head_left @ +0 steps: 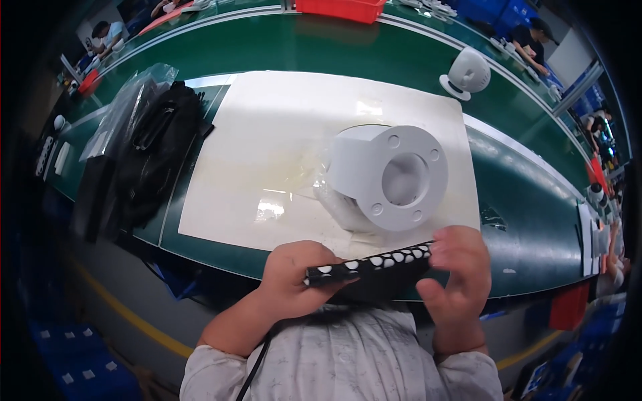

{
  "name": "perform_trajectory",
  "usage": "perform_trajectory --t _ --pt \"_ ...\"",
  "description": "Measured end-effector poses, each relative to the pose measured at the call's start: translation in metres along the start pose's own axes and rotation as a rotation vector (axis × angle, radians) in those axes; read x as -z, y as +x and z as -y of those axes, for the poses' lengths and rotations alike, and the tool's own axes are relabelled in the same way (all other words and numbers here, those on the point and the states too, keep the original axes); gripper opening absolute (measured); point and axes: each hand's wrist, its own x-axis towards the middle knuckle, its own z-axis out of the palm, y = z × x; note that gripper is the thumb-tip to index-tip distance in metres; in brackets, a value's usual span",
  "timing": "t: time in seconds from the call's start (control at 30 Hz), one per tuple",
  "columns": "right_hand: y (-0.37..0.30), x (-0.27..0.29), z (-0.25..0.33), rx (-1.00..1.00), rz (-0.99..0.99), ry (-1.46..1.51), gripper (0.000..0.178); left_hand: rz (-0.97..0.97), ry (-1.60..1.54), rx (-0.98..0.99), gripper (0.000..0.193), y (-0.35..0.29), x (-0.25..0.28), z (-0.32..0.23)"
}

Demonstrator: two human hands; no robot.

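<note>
The panel (378,264) I hold is black, with a row of white ovals patterning its strip. In front of me, the rounded housing (351,164) is plain white, and the sheet (261,147) beneath it is off-white with faint yellowish staining. My surface (535,214) is deep green. To my left, the bag (160,147) is solid black; the far bin (341,8) is bright red. My pale shirt (341,354) has a faint, scattered print, and a yellow stripe (124,309) crosses the grey floor (137,281).

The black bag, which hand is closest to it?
Left. The left hand is below and to the right of the black bag in the picture; the right hand is much farther right.
</note>
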Motion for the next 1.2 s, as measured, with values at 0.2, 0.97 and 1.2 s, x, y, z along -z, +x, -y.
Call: perform_trajectory --t 0.2,0.97,1.2 --pt "0.014 -0.009 0.013 0.087 0.283 -0.103 0.018 0.048 0.14 -0.21 0.025 0.005 -0.003 -0.002" --pt "0.022 -0.026 0.017 0.055 0.301 0.329 0.047 0.01 0.207 -0.175 0.028 0.002 -0.003 -0.004" --pt "0.04 -0.018 0.017 0.139 0.626 0.434 0.028 0.053 0.24 -0.174 0.03 0.002 -0.002 -0.001"
